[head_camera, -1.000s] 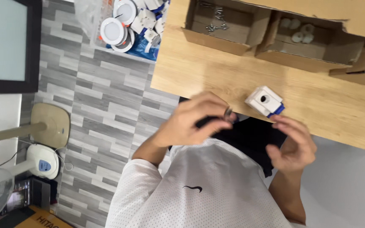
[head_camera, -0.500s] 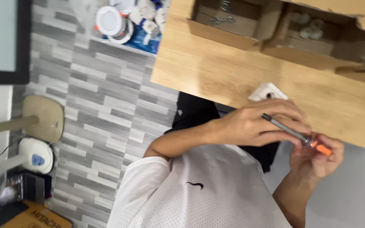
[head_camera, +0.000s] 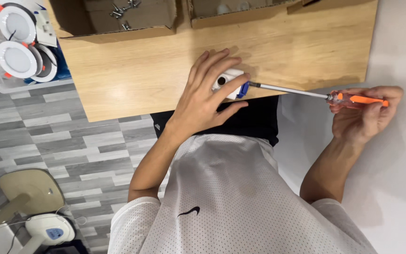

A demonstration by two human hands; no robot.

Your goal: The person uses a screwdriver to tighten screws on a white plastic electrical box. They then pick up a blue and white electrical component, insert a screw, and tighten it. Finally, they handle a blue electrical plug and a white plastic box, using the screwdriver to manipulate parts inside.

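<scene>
My left hand [head_camera: 203,99] pins the small white part [head_camera: 229,81] at the tabletop [head_camera: 142,70] edge; my right hand [head_camera: 365,115] grips the screwdriver [head_camera: 316,94], tip at the part's blue end. If the tip slips, it may jab my fingers or knock the part off.

A light wooden worktop [head_camera: 132,70] stands over grey plank-patterned flooring [head_camera: 71,141] and meets a plain white wall [head_camera: 400,42]. Open cardboard boxes [head_camera: 118,21] sit along its far edge.
</scene>
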